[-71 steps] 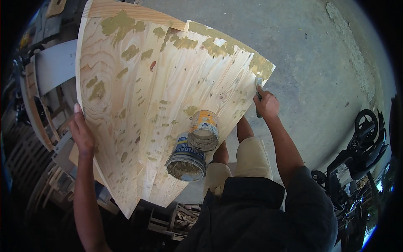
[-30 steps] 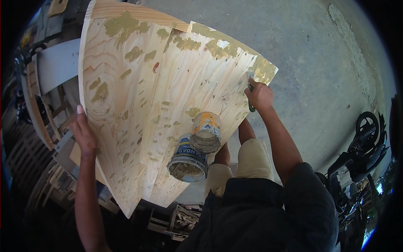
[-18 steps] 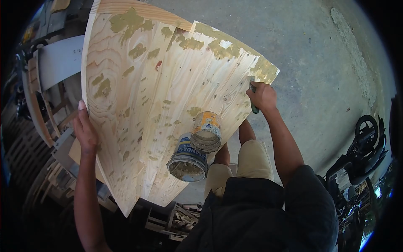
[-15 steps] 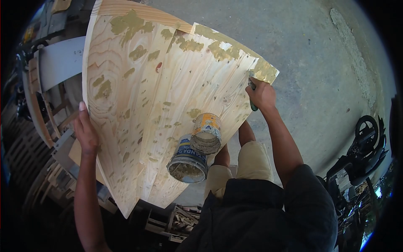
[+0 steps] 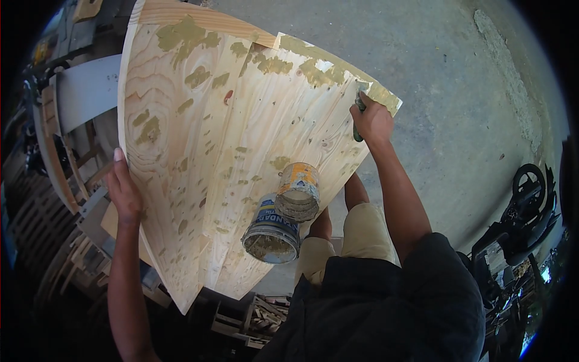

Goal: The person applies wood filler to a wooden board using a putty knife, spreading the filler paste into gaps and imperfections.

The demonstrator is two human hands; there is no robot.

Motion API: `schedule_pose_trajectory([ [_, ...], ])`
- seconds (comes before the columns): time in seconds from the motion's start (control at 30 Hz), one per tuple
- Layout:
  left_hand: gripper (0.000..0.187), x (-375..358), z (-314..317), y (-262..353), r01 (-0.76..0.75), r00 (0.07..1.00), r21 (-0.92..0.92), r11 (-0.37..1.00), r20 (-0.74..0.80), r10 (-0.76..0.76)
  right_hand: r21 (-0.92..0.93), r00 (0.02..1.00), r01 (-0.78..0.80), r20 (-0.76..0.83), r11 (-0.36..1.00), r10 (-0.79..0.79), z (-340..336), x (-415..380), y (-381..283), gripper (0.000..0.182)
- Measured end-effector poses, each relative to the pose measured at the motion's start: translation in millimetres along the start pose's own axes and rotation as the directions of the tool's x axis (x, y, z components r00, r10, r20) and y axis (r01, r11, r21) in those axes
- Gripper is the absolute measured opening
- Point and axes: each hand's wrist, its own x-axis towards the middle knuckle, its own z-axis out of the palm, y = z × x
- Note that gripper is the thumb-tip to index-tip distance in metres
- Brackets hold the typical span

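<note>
A large pale wooden panel (image 5: pixel 175 133) with a curved far edge fills the middle of the view, dotted with greenish-brown putty. My left hand (image 5: pixel 125 193) rests against its left edge, the visible finger stretched out along it; the other fingers are partly hidden. Near the panel's upper right corner, my right hand (image 5: pixel 375 120) is closed round a putty knife (image 5: pixel 358 130) with a dark green handle. The blade touches the surface beside a strip of putty (image 5: pixel 381 95). Two tins stand on the panel: a blue-labelled tin (image 5: pixel 265 220) and a smaller orange-and-white tin (image 5: pixel 300 178), both smeared around their rims.
Grey concrete floor (image 5: pixel 434 90) lies beyond and right of the panel. A dark motorcycle (image 5: pixel 512 226) stands at the right. Boards and a white sheet (image 5: pixel 93 90) are at the left, and wood offcuts (image 5: pixel 262 317) sit in a box below.
My right hand has moved a little up and left with the putty knife, its blade now further along the panel's edge. My left hand and the tins stay nearly the same.
</note>
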Motion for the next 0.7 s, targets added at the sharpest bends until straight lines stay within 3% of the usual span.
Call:
schedule_pose_trajectory([
  [0.07,0.061,-1,0,3,0.046,0.999,-0.006,0.999,0.015,-0.046,0.035,0.998,-0.053,-0.042,0.998,0.055,6,0,0,0.050],
  [0.13,0.062,-1,1,9,0.049,0.998,-0.015,0.999,0.035,-0.048,-0.070,0.999,-0.008,0.051,0.997,0.011,9,-2,1,0.051],
  [0.27,0.064,-1,2,7,0.024,1.000,-0.008,1.000,0.015,-0.024,-0.013,0.995,0.047,0.093,0.999,-0.045,1,1,-4,0.051],
  [0.33,0.064,-1,1,8,0.027,1.000,0.003,1.000,0.013,-0.027,0.054,0.998,0.039,-0.049,0.998,-0.036,3,9,-12,0.050],
  [0.37,0.064,-1,1,9,0.031,0.999,0.016,0.999,0.020,-0.031,0.056,0.998,0.037,-0.047,0.998,-0.034,12,11,-8,0.050],
  [0.43,0.064,-2,2,6,0.025,1.000,0.021,0.999,0.006,-0.025,-0.046,0.997,0.074,0.019,0.996,-0.073,22,12,-4,0.049],
  [0.57,0.063,-2,3,9,0.024,1.000,-0.035,0.999,0.011,-0.023,-0.043,0.992,0.082,0.099,0.996,-0.077,2,10,-7,0.049],
  [0.63,0.062,-2,3,8,0.013,1.000,-0.026,1.000,0.011,-0.013,0.010,0.999,0.023,-0.025,1.000,-0.023,1,16,-8,0.049],
  [0.7,0.062,-2,3,7,0.000,1.000,-0.013,1.000,0.013,0.000,-0.016,1.000,0.028,-0.008,0.999,-0.028,20,20,4,0.048],
])
